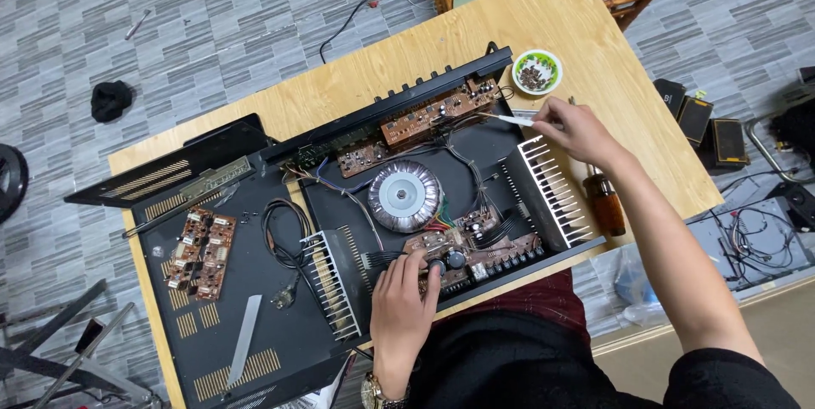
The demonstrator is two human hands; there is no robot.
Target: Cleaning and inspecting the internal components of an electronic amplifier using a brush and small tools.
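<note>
My left hand rests at the near edge of the opened amplifier chassis, fingers curled loosely on the rear circuit board, pressing to steady the case rather than gripping anything. Beyond it the toroidal transformer sits mid-chassis. At the far right corner, by the finned heat sink, my right hand pinches a slim white tool, tip aimed at the front board. A bowl of screws stands on the table just beyond.

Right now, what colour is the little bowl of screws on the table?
White with a green rim, the bowl shows best in the head view.
</note>
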